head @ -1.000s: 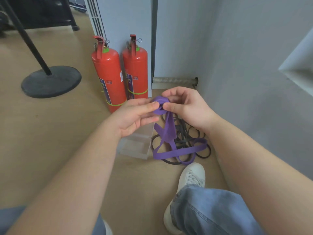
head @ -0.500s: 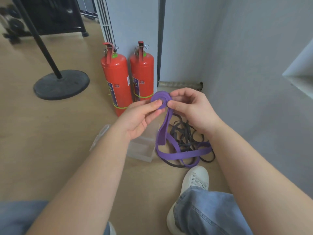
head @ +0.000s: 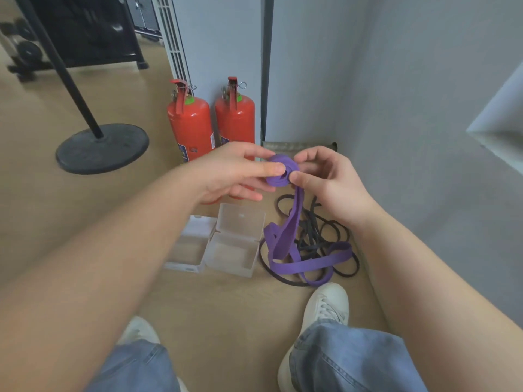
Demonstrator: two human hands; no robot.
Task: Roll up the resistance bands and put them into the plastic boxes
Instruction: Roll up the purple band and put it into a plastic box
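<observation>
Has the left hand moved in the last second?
Yes. The left hand, pinching the purple band, has risen: it crosses the right fire extinguisher, clear of the plastic box.

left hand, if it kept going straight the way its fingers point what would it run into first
The left hand pinches the rolled end of the purple band, so that comes first. Just beyond it, the right hand grips the roll's other side. Depth is hard to judge, but they look level.
</observation>
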